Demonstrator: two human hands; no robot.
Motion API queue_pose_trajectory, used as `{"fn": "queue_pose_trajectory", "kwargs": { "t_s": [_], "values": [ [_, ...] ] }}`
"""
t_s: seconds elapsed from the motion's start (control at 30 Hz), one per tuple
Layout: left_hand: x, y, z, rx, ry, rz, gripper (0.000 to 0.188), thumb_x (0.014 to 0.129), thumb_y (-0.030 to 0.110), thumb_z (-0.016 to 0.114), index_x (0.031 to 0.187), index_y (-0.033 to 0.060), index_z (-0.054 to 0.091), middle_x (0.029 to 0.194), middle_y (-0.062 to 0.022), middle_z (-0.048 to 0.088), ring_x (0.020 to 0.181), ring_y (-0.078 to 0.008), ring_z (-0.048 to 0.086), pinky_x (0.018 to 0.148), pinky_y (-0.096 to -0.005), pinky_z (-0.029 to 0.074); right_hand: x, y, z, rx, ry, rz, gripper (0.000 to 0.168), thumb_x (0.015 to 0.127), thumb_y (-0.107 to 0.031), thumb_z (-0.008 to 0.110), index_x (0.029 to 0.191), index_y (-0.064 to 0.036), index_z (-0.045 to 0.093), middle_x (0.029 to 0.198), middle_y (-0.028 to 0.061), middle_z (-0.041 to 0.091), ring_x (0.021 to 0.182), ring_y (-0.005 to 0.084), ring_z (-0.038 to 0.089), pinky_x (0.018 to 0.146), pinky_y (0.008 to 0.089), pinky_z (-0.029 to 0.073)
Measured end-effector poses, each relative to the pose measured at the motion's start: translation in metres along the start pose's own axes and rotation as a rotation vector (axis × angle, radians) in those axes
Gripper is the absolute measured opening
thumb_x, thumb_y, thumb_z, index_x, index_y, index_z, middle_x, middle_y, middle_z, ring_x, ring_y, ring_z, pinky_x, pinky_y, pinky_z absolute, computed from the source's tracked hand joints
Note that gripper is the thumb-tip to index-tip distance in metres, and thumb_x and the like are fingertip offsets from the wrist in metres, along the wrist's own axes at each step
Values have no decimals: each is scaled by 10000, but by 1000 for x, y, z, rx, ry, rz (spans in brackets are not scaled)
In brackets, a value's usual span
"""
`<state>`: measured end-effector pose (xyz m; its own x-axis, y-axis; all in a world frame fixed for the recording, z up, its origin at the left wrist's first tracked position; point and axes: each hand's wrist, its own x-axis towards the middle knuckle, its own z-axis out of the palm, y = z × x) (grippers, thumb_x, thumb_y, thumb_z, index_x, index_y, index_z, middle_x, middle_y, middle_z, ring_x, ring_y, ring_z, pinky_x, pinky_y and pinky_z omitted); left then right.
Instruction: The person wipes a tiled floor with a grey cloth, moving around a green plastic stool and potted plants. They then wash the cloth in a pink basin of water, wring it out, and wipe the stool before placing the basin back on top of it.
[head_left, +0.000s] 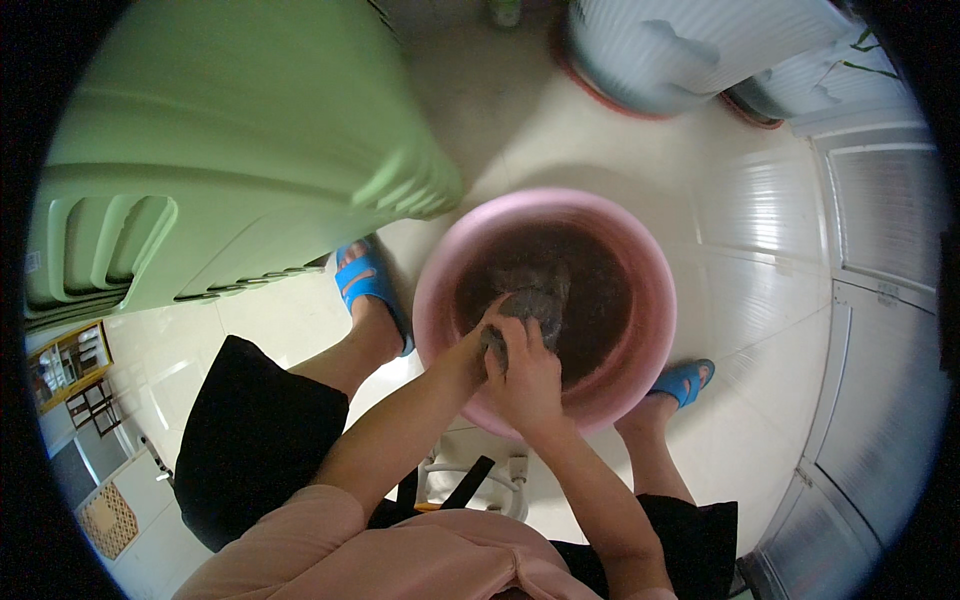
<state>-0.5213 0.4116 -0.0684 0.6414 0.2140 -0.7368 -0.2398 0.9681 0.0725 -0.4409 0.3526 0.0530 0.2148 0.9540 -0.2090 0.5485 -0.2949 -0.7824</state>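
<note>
A pink plastic basin (433, 300) stands on the floor between my feet, with dark, murky water (592, 300) inside. Over its near half, both hands are on a wet dark-grey cloth (541, 304). My left hand (491, 319) grips the cloth from the left, its fingers partly covered by the fabric and by the other hand. From the near side my right hand (526, 375) presses its bent fingers into a bunched fold. The far end of the cloth hangs toward the water; whether it dips in is hard to tell.
A large green plastic piece of furniture (247, 172) rises at the left, close to the basin. White ribbed planters (675, 52) stand at the upper right on reddish saucers. Hinged panels (877, 375) line the right side. My feet wear blue sandals (367, 281) on glossy floor tiles (750, 300).
</note>
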Motion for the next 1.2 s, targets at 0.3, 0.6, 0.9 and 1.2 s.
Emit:
{"fn": "queue_pose_trajectory", "kwargs": {
  "t_s": [0.3,0.6,0.9,1.2],
  "values": [
    [-2,-2,32,196,198,235,321,891,196,539,1179,58,570,1104,-94,614,996,-225,587,859,-363,489,40,49,-2,83,323,108,269,803,-112,612,1062,-93,543,979,192,614,830,404,628,708,468,510],
    [18,12,12,625,401,404,552,836,221,642,1276,-42,437,1215,-209,543,1120,-327,525,976,-395,404,30,132,-21,-263,249,452,493,884,-334,582,1320,-168,424,1249,224,496,978,413,590,754,506,499],
    [4,-2,3,1889,462,722,641,792,91,659,1344,-11,350,1461,-317,151,1320,-499,259,1105,-485,260,-11,157,32,-689,-111,167,698,774,-202,690,1395,-231,374,1373,215,348,1253,385,397,921,560,435],
    [14,18,11,465,211,116,679,869,621,512,1332,124,480,1329,-82,481,1207,-256,460,1012,-402,408,28,58,9,175,218,391,504,695,-25,608,1177,-152,538,1171,237,481,997,458,560,870,485,481]
  ]
}}
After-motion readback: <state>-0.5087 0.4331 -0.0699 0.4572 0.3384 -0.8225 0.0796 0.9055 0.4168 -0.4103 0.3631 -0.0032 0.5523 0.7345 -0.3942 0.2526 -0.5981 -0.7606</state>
